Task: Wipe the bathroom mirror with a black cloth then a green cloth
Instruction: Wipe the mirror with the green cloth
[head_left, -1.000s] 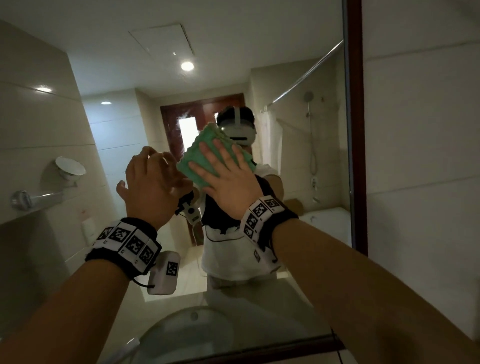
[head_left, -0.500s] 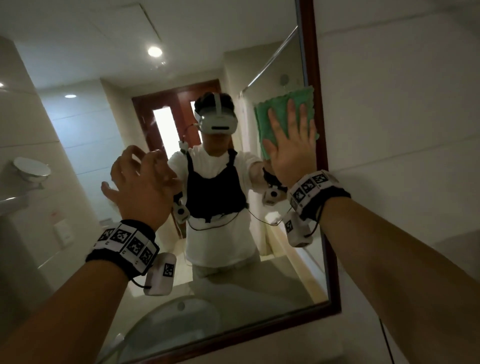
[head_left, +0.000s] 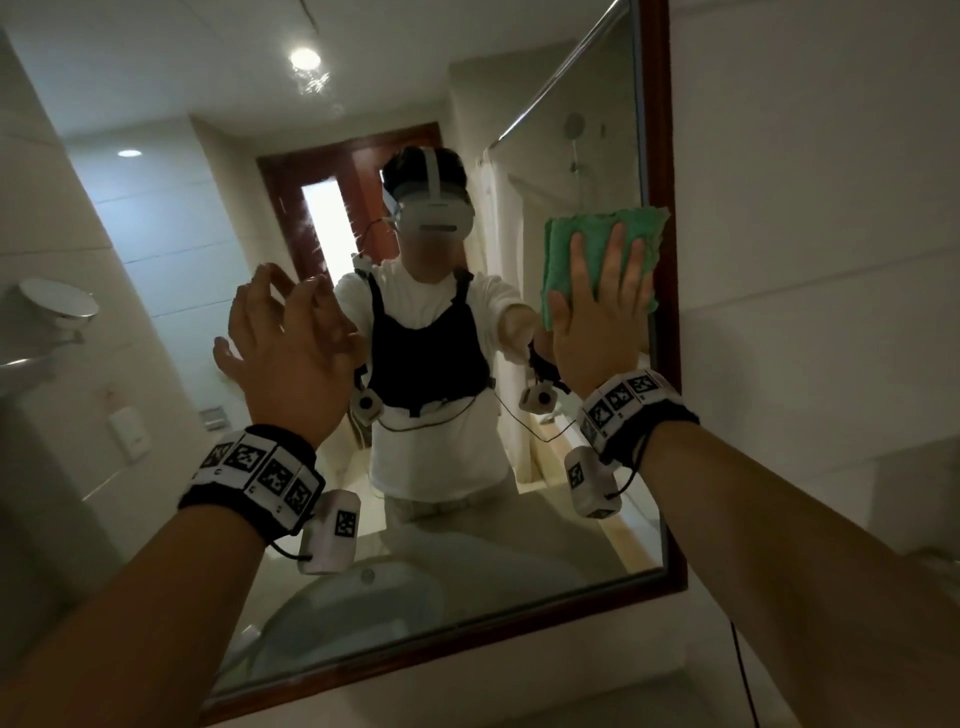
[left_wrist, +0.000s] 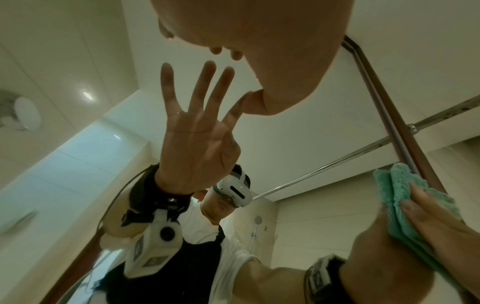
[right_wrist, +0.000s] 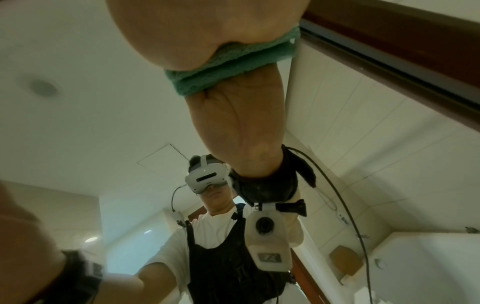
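My right hand (head_left: 597, 317) lies flat on the green cloth (head_left: 602, 244), fingers straight and spread, pressing it against the mirror (head_left: 571, 519); the cloth is folded into layers and sits at the mirror's right edge, in its upper half, its right side overlapping the dark wooden frame (head_left: 670, 364); from the right wrist camera the folded cloth (right_wrist: 233, 67) shows as a green band squeezed between my palm and the glass, just beside the frame (right_wrist: 389, 51). My left hand (head_left: 291, 353) is raised in front of the mirror's left half, well apart from the cloth, holding nothing; its fingers are relaxed, only loosely bent; I cannot tell whether the fingertips touch the glass. On both wrists sit black bands with printed markers, a white camera block hanging under each. Farther off, in the glass, a person in a white shirt, dark vest and white headset (head_left: 431, 208) stands reflected, with a reddish door and a shower rail behind.
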